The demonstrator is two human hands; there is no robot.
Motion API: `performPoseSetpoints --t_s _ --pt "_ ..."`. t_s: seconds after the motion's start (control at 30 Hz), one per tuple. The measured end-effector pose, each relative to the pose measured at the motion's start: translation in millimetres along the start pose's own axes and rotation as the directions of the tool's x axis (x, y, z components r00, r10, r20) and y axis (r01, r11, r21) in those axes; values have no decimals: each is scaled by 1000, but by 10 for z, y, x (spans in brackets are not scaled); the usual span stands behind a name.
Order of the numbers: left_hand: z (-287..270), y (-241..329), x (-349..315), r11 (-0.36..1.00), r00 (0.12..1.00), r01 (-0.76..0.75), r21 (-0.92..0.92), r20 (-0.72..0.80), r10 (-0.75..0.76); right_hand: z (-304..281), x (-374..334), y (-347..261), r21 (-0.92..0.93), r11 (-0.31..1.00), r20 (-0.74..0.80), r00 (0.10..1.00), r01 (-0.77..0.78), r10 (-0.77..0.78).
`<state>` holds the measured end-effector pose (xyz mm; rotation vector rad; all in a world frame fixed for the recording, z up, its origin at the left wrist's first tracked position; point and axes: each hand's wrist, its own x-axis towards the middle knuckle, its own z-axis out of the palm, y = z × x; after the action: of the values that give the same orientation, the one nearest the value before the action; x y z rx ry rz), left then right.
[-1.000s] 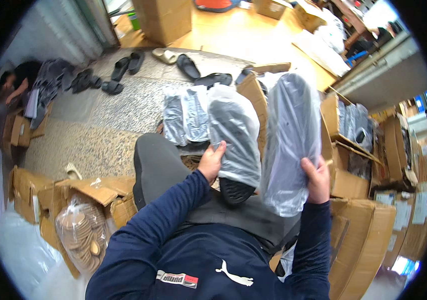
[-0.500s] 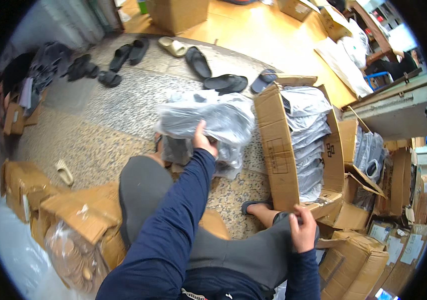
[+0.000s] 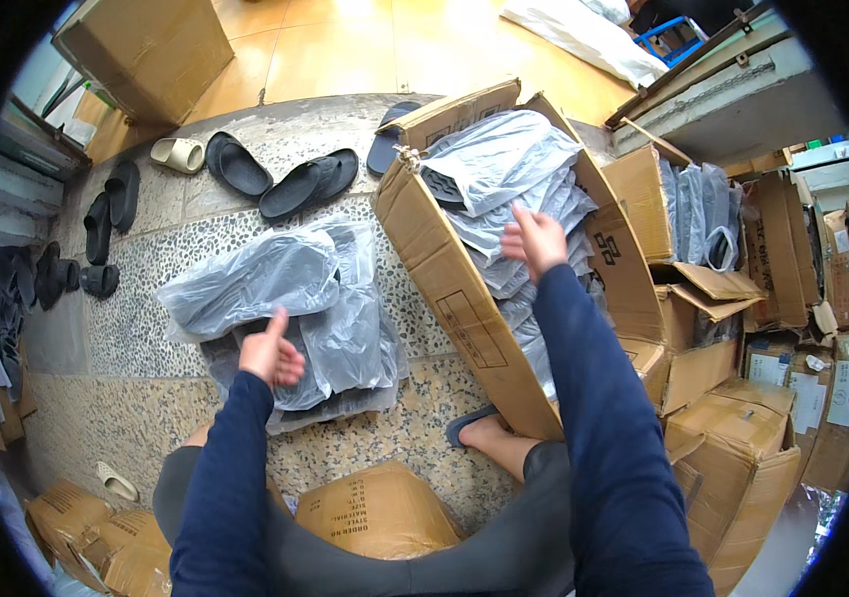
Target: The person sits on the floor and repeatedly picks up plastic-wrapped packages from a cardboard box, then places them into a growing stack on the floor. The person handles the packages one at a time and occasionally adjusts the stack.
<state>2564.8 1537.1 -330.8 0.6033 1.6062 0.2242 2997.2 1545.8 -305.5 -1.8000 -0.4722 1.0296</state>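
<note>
My left hand [image 3: 273, 353] is just over a pile of clear plastic bags [image 3: 340, 333] with dark slippers inside, stacked on the floor. Its thumb is raised and its fingers are loosely apart, holding nothing. The top bag [image 3: 255, 279] lies across the far side of the pile. To the right, my right hand [image 3: 536, 241] hovers at a tall open carton [image 3: 454, 308], fingers spread and empty. Bagged dark footwear [image 3: 509, 159] fills that carton in a stacked row, and a black textured piece shows through the far bag. Whether the right fingertips touch a bag, I cannot tell.
Loose black slippers [image 3: 310, 184] and a cream slipper [image 3: 178, 154] lie along the far floor edge. Between my legs is a closed carton [image 3: 379, 512]. More cartons [image 3: 733, 438] crowd the right side, one holding bagged footwear [image 3: 698, 214]. Another carton [image 3: 146, 60] stands far left.
My left hand has let go of the bagged slippers, which now lie on the pile. My right hand has moved from my knee up to the open carton. The view has swung right.
</note>
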Motion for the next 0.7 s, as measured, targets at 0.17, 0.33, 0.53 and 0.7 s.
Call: performPoseSetpoints --t_s 0.17,0.33,0.53,0.7 --pt "180 70 -1255 928 856 -324 183 474 206 798 1103 121 -409 900 -529 842 -150 -100" --pt "286 -189 -1070 845 855 -472 249 361 371 746 1416 287 -409 901 -478 875 -143 -78" --pt "320 -15 -1230 777 818 -553 301 373 438 1207 860 -310 -544 835 -470 855 -82 -222" --pt "434 28 -1237 750 761 -609 257 454 463 801 1332 -254 -552 830 -367 916 -72 -164"
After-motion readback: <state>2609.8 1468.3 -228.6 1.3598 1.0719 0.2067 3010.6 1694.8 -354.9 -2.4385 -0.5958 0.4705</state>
